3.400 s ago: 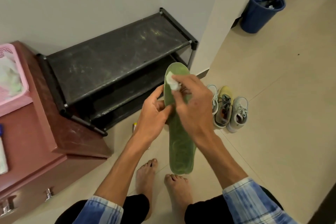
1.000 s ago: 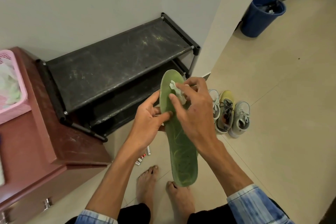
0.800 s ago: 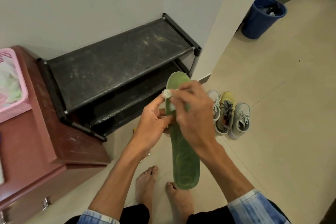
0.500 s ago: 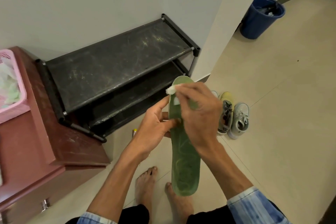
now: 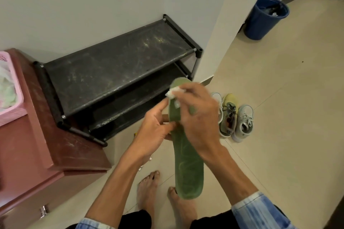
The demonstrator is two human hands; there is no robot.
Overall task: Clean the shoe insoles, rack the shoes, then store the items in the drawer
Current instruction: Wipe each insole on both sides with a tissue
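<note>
Pink basket (image 5: pixel 17 98): sitting on the reddish-brown counter (image 5: pixel 55 135) at my far left; perforated plastic wall; crumpled white and pale green stuff (image 5: pixel 6 87) is lying inside, and I cannot tell what it is.
Blue bin (image 5: pixel 260 24): standing on the floor by the wall corner; round plastic; something dark and a pale scrap are showing inside.
Shoe rack (image 5: pixel 119 69): standing against the wall beside the counter; black, two flat tiers on a tube frame, the top one scuffed with pale streaks.
Insole (image 5: pixel 188 169): I am holding it in the air above my bare feet, toe end pointing toward the rack; green, long, rounded at both ends, with faint swirling lines.
Left grip (image 5: pixel 154 132): curling round the insole's left edge near its middle, thumb lying on the top face.
Right grip (image 5: pixel 199 117): pinching a small white wad (image 5: pixel 174 93) against the insole's toe end.
Shoes (image 5: pixel 228 117): three laced sneakers standing side by side on the beige tiles, just right of my hands.
Drawer knob (image 5: pixel 43 210): shiny metal, sticking out of the counter's front.
</note>
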